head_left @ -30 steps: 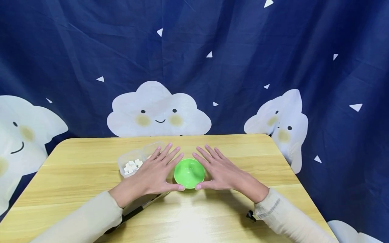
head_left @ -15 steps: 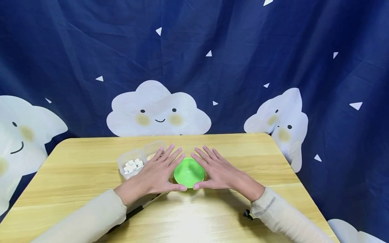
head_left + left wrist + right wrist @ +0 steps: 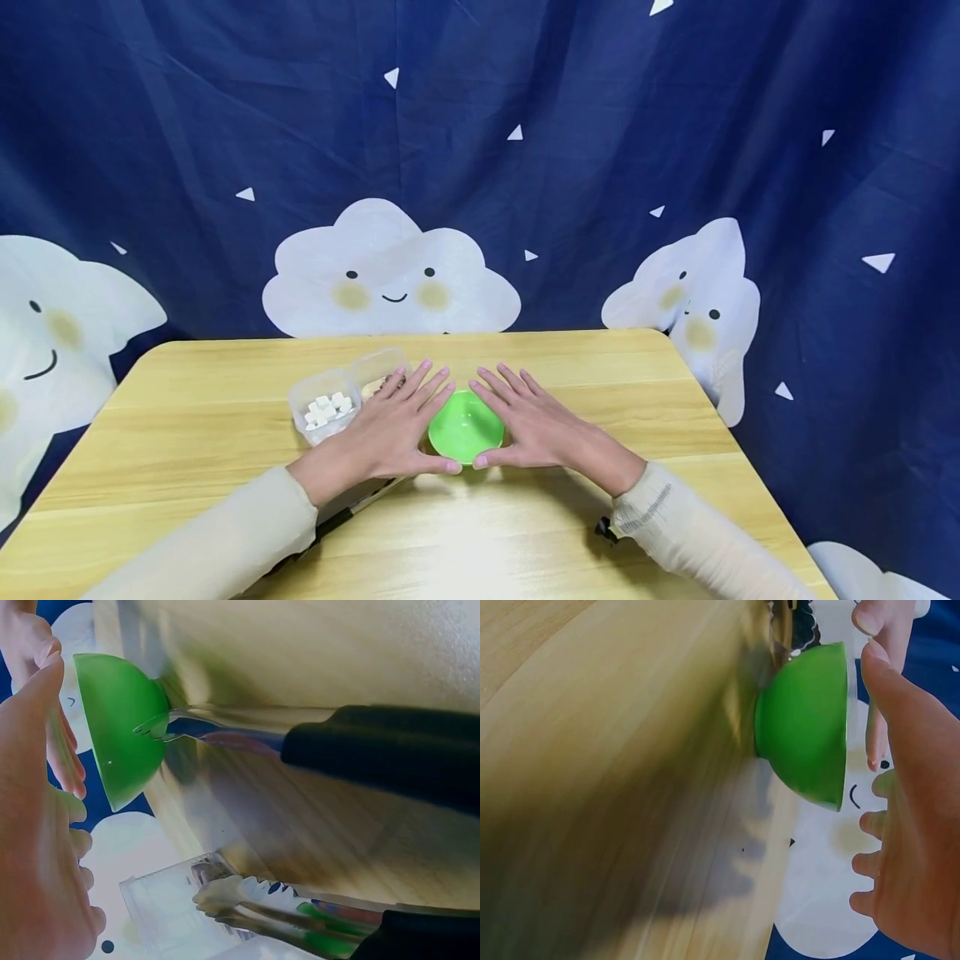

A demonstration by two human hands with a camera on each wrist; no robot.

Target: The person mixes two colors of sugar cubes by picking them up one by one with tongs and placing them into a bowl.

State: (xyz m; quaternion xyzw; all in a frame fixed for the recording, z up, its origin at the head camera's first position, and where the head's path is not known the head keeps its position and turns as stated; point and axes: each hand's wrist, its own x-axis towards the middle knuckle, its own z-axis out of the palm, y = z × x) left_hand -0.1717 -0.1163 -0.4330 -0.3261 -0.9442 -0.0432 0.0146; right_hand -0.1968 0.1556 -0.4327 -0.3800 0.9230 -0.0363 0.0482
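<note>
left grip (image 3: 389, 430): splayed | right grip (image 3: 537, 427): splayed | green bowl (image 3: 466, 429): between and just below them

The background is formed by a deep navy cloth (image 3: 465, 158), hung in loose vertical folds and patterned with small white triangles (image 3: 515, 133). At the centre a smiling white cloud (image 3: 390, 275) is printed, its cheeks marked in yellow; a second cloud (image 3: 93, 342) is cut off at the left edge, and a third cloud (image 3: 705, 279), to the right, is distorted by a fold. A pale wood-grained table (image 3: 615, 383) with rounded far corners is set in front, its near surface whitened by a bright glare (image 3: 468, 542).
</note>
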